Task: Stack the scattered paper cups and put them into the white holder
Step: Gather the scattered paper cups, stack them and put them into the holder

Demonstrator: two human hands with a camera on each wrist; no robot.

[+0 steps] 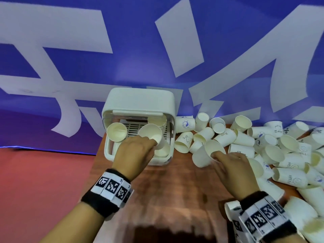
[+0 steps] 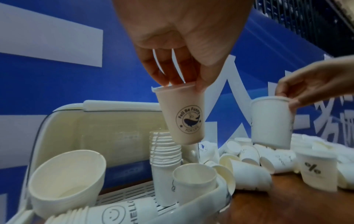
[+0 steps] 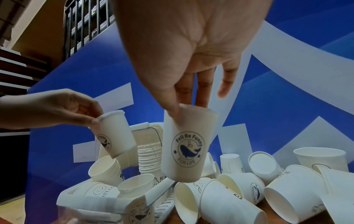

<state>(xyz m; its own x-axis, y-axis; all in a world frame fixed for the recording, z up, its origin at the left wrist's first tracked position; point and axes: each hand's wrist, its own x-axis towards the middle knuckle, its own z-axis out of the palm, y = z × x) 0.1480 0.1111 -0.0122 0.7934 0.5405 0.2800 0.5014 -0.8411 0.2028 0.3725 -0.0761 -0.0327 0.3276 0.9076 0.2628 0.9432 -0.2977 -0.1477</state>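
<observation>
Now left hand pinches whale cup | right hand pinches second cup

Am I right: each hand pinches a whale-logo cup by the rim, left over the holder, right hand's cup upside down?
One error: the right hand holds its whale-logo cup upright, mouth up, per the right wrist view. The left hand does hold its cup over the white holder.

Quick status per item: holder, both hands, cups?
white holder: lid open, stacks inside
left hand: pinching a whale-logo cup by the rim, over the holder
right hand: pinching another cup by the rim, above the pile
loose cups: scattered, mostly tipped over
</observation>
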